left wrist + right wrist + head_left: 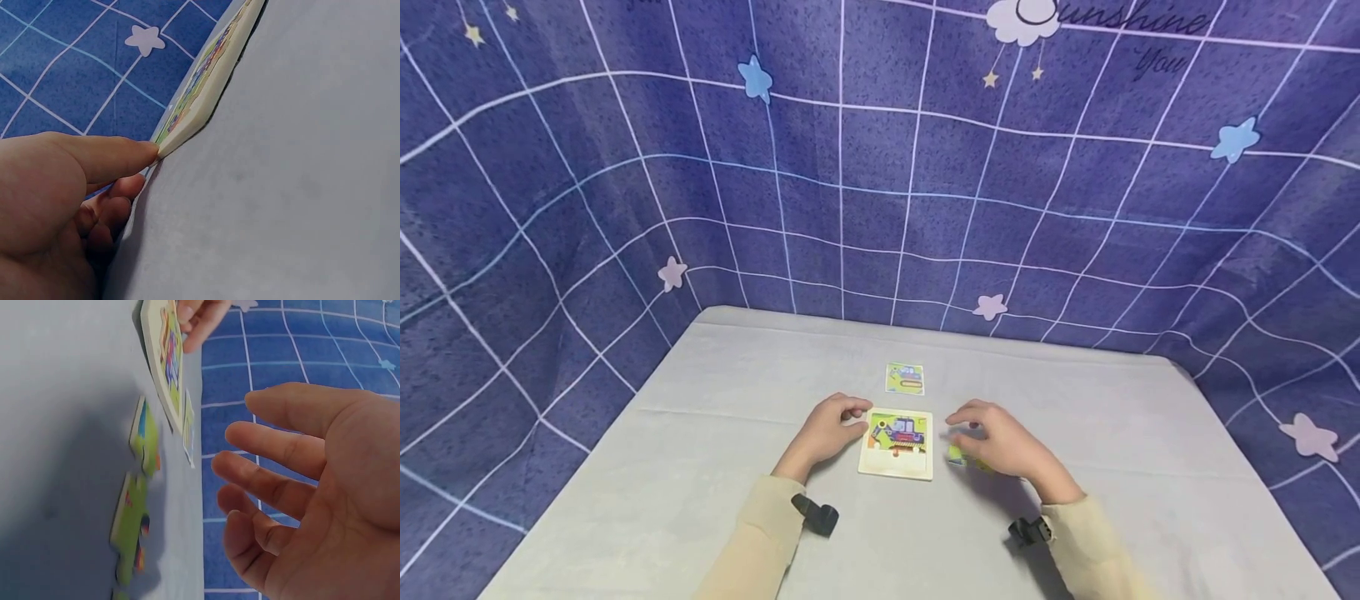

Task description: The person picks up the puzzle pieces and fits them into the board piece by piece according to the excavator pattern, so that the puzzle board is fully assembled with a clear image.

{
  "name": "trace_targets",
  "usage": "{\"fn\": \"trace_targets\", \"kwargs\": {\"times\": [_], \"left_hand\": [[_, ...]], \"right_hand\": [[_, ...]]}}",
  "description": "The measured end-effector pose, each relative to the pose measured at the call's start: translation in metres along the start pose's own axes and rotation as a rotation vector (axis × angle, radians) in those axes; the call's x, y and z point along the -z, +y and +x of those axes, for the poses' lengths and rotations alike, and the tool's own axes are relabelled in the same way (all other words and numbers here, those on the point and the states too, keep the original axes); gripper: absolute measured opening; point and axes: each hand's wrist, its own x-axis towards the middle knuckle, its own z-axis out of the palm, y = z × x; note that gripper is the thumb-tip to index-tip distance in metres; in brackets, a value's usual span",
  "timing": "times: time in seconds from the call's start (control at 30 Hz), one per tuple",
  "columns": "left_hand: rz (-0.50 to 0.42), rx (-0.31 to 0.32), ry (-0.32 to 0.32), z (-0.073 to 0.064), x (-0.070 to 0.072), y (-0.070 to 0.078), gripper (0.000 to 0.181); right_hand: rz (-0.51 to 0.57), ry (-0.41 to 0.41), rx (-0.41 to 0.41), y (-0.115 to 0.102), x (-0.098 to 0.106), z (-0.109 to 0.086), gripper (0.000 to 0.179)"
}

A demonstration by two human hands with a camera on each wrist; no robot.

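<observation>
Starry fabric backs the counter; lower center, left grip, unclamped, seemingly steadies puzzle board; right grip, apart, hovers by loose pieces.

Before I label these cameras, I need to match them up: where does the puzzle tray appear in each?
Head: puzzle tray in the lower middle.
Left wrist: puzzle tray at top centre, nearly edge-on.
Right wrist: puzzle tray at the top, left of centre.
Shared landmark: left hand at its edge.

The left hand sits at eight o'clock — touching the near corner of a picture board at twelve; pale star at eleven, grey bench toward four
</observation>
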Motion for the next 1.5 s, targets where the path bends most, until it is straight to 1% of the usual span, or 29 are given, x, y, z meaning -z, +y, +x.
{"fn": "trace_targets", "kwargs": {"times": [0.23, 0.4, 0.53, 0.73, 0.87, 1.07, 1.33, 1.5], "left_hand": [[-0.002, -0.004, 0.000, -0.002, 0.000, -0.003, 0.033], [-0.001, -0.006, 0.000, -0.001, 0.000, -0.002, 0.033], [0.004, -0.003, -0.005, 0.001, 0.000, -0.002, 0.033], [-0.001, -0.022, 0.002, 0.002, 0.002, 0.000, 0.033], [-0.002, -0.032, -0.001, 0.001, 0.003, 0.001, 0.032], [-0.010, -0.017, 0.004, -0.001, 0.002, 0.001, 0.032], [-0.005, -0.021, 0.008, 0.000, 0.002, 0.001, 0.032], [0.002, -0.019, 0.011, 0.000, 0.001, 0.000, 0.032]], "right_hand": [[-0.032, 0.010, -0.040, 0.010, 0.007, -0.010, 0.024], [-0.054, 0.017, -0.038, 0.015, 0.011, -0.017, 0.021], [-0.074, 0.008, -0.025, 0.020, 0.010, -0.019, 0.022], [-0.060, -0.015, -0.010, 0.022, 0.006, -0.019, 0.028], [-0.092, -0.036, -0.007, 0.021, 0.003, -0.017, 0.029], [-0.145, -0.049, 0.024, 0.017, -0.005, -0.012, 0.031], [-0.196, -0.068, -0.044, 0.016, -0.015, -0.008, 0.029], [-0.181, -0.056, -0.054, 0.016, -0.017, -0.009, 0.027]]}}
